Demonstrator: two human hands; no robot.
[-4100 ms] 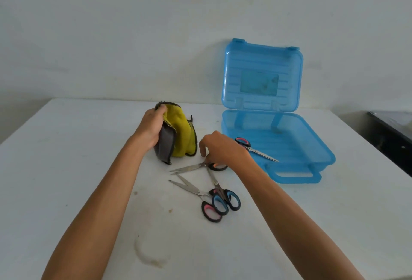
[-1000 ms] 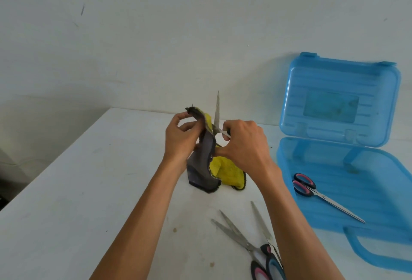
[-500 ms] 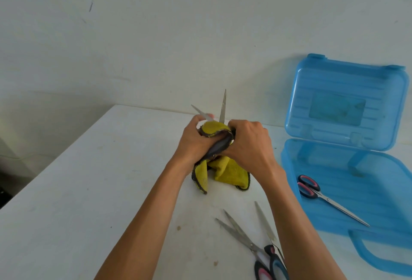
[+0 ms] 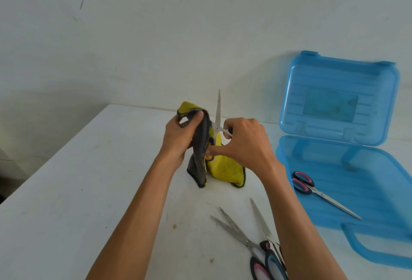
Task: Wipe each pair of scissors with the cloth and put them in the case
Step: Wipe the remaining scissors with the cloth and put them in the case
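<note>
Scissors [image 4: 218,112] stood point-up between the two hands, above the table [image 4: 89,190] and well left of the case [image 4: 367,168].

The right hand [image 4: 245,143] grasped them at the handles, with its fingers curled round the loops. The left hand [image 4: 178,139] was clenched on the cloth [image 4: 225,168], pinching a fold of it just beside the blade.

I judged that the main danger was the sharp edge. If the left hand slid the cloth along the blade with only a thin layer between, the edge could cut through to a finger. The tip pointed upward, toward the person, so a sudden slip of the right hand could also bring it near the face or the other wrist. A loose hold on the loops could let the blades swing shut on the cloth and catch it. The hanging end of the cloth touched the table and might drag dirt back onto the metal.

The held pair had one long, narrow steel blade in view, bright and tapering to a fine point. Whether the second blade was inside the cloth I could not tell. A little orange of the handle showed under the right hand.

One pair [image 4: 321,194] with red and black handles already lay in the case. On the table near the right forearm lay a pair with spread blades [image 4: 235,228] and a pair with blades together [image 4: 261,219].
</note>
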